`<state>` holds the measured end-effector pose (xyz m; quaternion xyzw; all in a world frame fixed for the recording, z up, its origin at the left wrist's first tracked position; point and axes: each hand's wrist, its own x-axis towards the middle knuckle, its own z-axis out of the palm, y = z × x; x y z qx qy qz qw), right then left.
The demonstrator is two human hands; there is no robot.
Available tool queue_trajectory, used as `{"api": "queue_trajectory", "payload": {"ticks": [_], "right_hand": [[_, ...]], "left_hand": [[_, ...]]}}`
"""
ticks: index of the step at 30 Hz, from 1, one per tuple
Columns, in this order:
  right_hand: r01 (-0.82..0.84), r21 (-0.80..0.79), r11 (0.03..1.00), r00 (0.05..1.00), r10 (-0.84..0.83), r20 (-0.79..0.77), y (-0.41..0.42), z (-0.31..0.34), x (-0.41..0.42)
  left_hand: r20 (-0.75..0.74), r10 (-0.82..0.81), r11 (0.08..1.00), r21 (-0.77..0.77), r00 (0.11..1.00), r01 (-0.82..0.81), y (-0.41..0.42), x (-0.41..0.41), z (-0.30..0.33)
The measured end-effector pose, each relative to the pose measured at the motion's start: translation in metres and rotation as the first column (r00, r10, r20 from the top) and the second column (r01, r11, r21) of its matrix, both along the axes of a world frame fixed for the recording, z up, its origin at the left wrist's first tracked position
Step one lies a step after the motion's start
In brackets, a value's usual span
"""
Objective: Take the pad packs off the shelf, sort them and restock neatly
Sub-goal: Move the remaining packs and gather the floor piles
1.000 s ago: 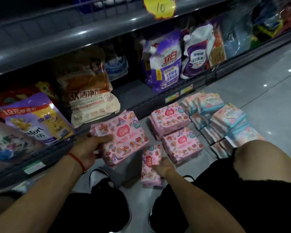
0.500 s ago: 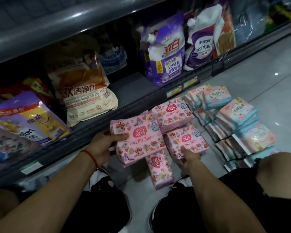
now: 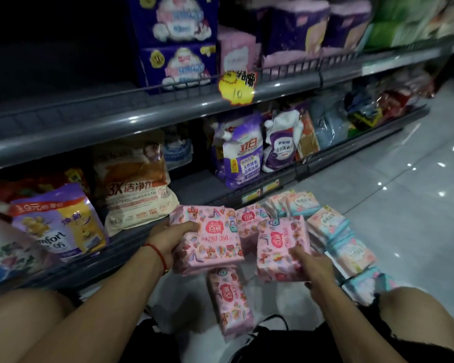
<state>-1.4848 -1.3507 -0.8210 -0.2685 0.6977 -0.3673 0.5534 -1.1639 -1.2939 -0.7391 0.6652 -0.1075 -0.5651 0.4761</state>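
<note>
- A person is crouching on a pale tiled floor (image 3: 404, 205) in front of a grey shop shelf (image 3: 116, 121), knees showing at the near left and near right.
- The left hand (image 3: 168, 238), with a red string at the wrist, is gripping a pink pad pack (image 3: 210, 238) by its left edge, thumb on top, and holding it flat and face up above the floor, probably so the label can be read for sorting.
- The right hand (image 3: 309, 265) is gripping a second pink pad pack (image 3: 279, 247) at its near right corner, just right of the first, apparently so the two can be matched or gathered.
- A narrow pink pack (image 3: 230, 302) is lying on the floor below and between them.
- Another pink pack (image 3: 249, 218) is lying farther back, partly hidden.
- To the right, blue-and-pink pad packs (image 3: 333, 231) are sitting in overlapping rows on the floor, apparently grouped by kind.
- Laundry detergent bags (image 3: 136, 187) are filling the bottom shelf; a yellow price tag (image 3: 236, 87) is hanging from the upper shelf edge.
</note>
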Motion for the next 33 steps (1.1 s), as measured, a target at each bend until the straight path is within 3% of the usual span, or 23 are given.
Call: {"api": "queue_trajectory", "payload": {"ticks": [5, 11, 14, 20, 28, 33], "right_hand": [[-0.338, -0.333, 0.88, 0.931, 0.364, 0.014, -0.003, 0.136, -0.026], [-0.607, -0.594, 0.528, 0.728, 0.67, -0.148, -0.02, 0.271, 0.042], [-0.606, -0.713, 0.353, 0.644, 0.743, -0.18, -0.026, 0.321, 0.113], [-0.57, -0.809, 0.143, 0.587, 0.76, -0.28, -0.036, 0.381, 0.253], [-0.64, -0.765, 0.07, 0.457, 0.835, -0.306, -0.076, 0.399, 0.378], [-0.569, -0.811, 0.14, 0.56, 0.788, -0.257, -0.114, 0.366, 0.418]], "left_hand": [[0.075, 0.09, 0.97, -0.231, 0.993, -0.071, 0.022, 0.002, 0.049], [0.043, 0.105, 0.87, -0.489, 0.994, -0.071, 0.049, 0.034, 0.133], [0.03, 0.132, 0.793, -0.604, 0.991, -0.087, 0.057, 0.061, 0.181], [0.044, 0.372, 0.599, -0.774, 0.927, -0.203, 0.064, 0.141, 0.26], [0.115, 0.496, 0.526, -0.828, 0.86, -0.193, 0.027, 0.261, 0.29], [0.225, 0.429, 0.558, -0.828, 0.875, -0.06, -0.019, 0.314, 0.28]]}}
